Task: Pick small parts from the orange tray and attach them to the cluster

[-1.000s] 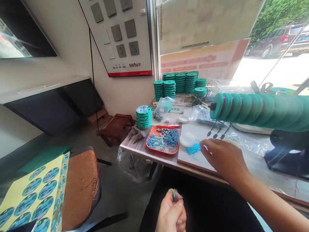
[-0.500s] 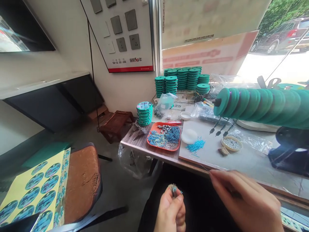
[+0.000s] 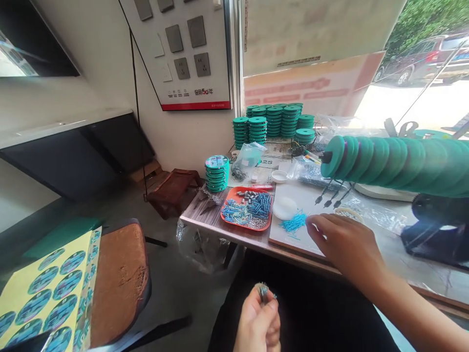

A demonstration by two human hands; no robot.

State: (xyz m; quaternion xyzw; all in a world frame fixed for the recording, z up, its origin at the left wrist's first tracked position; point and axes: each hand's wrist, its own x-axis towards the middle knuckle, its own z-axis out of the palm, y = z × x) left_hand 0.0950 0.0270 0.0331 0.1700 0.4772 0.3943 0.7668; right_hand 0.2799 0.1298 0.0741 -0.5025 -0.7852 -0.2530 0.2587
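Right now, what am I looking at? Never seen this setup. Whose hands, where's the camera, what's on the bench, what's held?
One view only, from a camera on the person's head, looking down at their own bare hands. The left hand, low over the lap, pinches a small bundle of blue-tipped pieces. The right hand reaches to a loose pile of blue pieces on the white board. Nearby: a red tray of small parts, stacks of green spools, and a row of green discs on a rod.

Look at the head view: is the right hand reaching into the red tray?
No, the right hand is over the white board by the loose blue pieces, clear of the red tray.
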